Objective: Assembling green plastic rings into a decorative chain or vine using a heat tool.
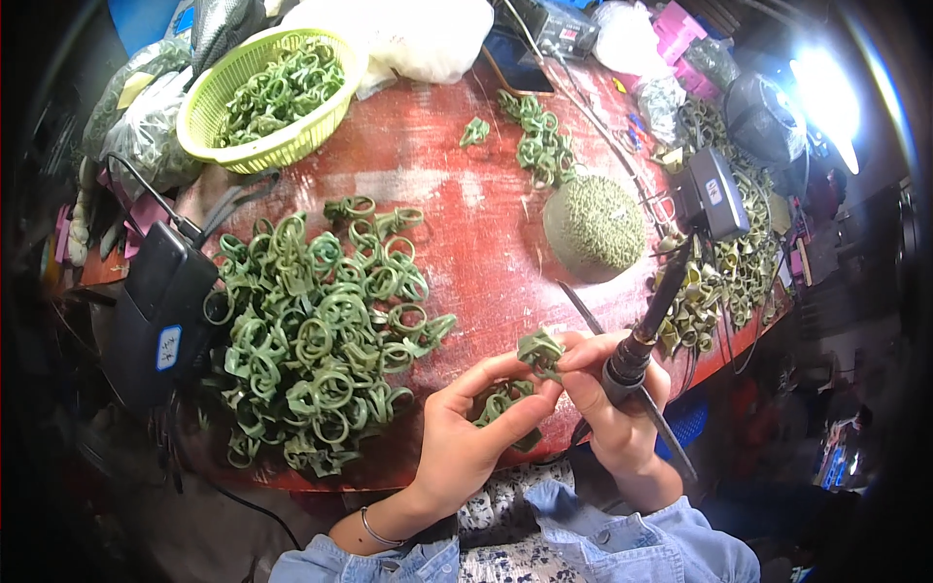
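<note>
Head view, sole camera available: a small folded green piece [539, 354] was located at the meeting point of both hands, raised above the near edge of the red table [476, 291]. The left hand [468, 432] pinched it from the left between fingertips and thumb. The right hand [612, 428] gripped it from the right, thumb against its lower side; neither hand was clearly the nearer. The piece's longer axis, so far as its folds allowed a reading, sloped from upper left down toward the right thumb.

A dark rod [673, 437] passed behind the right hand, running from upper left to lower right, its far end beyond the fingers and to the right of the piece. Whether the palm closed on it could not be told. A black handle [630, 364] overlapped the same hand; contact was not established.

Further green rings [501, 400] showed beneath the left hand; their support was hidden. A large ring pile [316, 330] lay left of that hand, and a speckled dome [598, 228] stood beyond the right.
</note>
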A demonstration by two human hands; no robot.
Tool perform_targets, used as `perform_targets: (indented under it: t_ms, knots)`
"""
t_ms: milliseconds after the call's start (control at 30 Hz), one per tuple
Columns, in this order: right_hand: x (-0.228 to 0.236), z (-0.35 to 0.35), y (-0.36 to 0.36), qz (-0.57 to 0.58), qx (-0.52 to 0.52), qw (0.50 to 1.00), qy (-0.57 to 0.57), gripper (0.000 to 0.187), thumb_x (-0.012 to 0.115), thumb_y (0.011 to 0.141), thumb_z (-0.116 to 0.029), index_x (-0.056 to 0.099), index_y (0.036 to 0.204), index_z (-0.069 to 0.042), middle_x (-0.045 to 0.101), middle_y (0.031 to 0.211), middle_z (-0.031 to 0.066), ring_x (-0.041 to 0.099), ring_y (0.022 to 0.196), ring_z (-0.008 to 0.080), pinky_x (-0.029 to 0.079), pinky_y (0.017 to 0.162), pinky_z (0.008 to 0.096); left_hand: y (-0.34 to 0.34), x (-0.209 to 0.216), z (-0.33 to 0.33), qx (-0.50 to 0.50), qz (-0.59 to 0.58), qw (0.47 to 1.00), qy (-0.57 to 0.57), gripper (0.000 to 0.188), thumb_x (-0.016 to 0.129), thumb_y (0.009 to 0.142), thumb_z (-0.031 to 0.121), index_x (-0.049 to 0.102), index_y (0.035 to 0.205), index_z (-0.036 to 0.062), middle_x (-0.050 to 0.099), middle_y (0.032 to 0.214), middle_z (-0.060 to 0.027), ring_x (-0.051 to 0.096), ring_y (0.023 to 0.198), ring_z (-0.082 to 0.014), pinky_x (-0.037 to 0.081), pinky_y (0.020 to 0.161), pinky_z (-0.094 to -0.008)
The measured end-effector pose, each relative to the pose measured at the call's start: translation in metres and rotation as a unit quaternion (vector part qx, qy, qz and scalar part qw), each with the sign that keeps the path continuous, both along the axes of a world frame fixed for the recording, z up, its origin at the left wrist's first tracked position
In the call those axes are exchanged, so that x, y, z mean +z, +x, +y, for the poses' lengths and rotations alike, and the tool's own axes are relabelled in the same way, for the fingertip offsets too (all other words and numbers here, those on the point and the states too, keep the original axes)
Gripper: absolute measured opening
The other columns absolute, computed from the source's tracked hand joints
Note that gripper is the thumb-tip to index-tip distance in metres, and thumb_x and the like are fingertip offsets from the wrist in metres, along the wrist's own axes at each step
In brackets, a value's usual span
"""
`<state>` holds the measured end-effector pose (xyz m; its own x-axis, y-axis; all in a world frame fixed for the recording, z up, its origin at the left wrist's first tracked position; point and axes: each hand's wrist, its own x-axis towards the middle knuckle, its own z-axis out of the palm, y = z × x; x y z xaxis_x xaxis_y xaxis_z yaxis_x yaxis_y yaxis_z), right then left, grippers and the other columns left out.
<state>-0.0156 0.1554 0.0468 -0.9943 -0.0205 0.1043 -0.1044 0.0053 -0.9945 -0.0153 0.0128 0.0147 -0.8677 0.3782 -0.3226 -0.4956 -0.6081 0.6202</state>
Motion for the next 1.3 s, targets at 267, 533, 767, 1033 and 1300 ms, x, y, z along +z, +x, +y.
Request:
perform_targets:
  t_ms: [267, 533, 767, 1033, 1300]
  knots:
    - [-0.01, 0.002, 0.018, 0.02, -0.028, 0.999, -0.037, 0.01, 0.052, 0.085, 0.003, 0.052, 0.095, 0.006, 0.061, 0.094, 0.0206, 0.061, 0.091, 0.0266, 0.046, 0.084, 0.0387, 0.007, 0.003, 0.012, 0.035, 0.176, 0.968, -0.177, 0.037, 0.072, 0.072, 0.003, 0.059, 0.106, -0.0015, 0.06, 0.103, -0.009, 0.055, 0.092, -0.0123, 0.044, 0.081, -0.0264]
    - [-0.013, 0.008, 0.031, 0.016, -0.029, 0.996, -0.078, 0.011, 0.052, 0.087, 0.001, 0.053, 0.096, 0.007, 0.06, 0.097, 0.0254, 0.06, 0.096, 0.0293, 0.048, 0.082, 0.0366, 0.006, 0.007, 0.017, 0.029, 0.198, 0.961, -0.193, 0.032, 0.07, 0.072, 0.0, 0.06, 0.103, -0.0024, 0.061, 0.102, -0.0109, 0.057, 0.093, -0.0147, 0.045, 0.082, -0.0285]
    - [-0.013, 0.014, 0.044, -0.022, -0.069, 0.996, -0.049, 0.013, 0.055, 0.085, 0.0, 0.053, 0.096, 0.006, 0.06, 0.097, 0.0253, 0.059, 0.097, 0.0306, 0.05, 0.077, 0.0344, 0.007, 0.008, 0.015, -0.042, 0.171, 0.96, -0.218, 0.03, 0.066, 0.075, 0.001, 0.059, 0.104, -0.0019, 0.061, 0.104, -0.0099, 0.057, 0.095, -0.0141, 0.045, 0.083, -0.0284]
    - [-0.012, 0.02, 0.045, 0.059, -0.081, 0.993, -0.068, 0.016, 0.05, 0.09, -0.008, 0.045, 0.098, 0.005, 0.063, 0.085, 0.0226, 0.058, 0.096, 0.0359, 0.044, 0.086, 0.0475, 0.013, 0.004, 0.015, -0.049, 0.092, 0.993, -0.062, 0.029, 0.059, 0.078, -0.001, 0.058, 0.107, -0.0051, 0.06, 0.105, -0.0118, 0.058, 0.091, -0.0146, 0.047, 0.08, -0.0283]
    - [-0.006, 0.022, 0.057, -0.036, -0.097, 0.992, -0.075, 0.022, 0.049, 0.092, -0.016, 0.043, 0.105, 0.0, 0.062, 0.074, 0.0179, 0.06, 0.059, 0.017, 0.05, 0.054, 0.0264, 0.015, 0.015, 0.014, -0.038, 0.024, 0.996, -0.077, 0.04, 0.061, 0.073, 0.016, 0.055, 0.103, -0.0089, 0.061, 0.092, -0.0143, 0.061, 0.065, -0.0147, 0.048, 0.052, -0.0214]
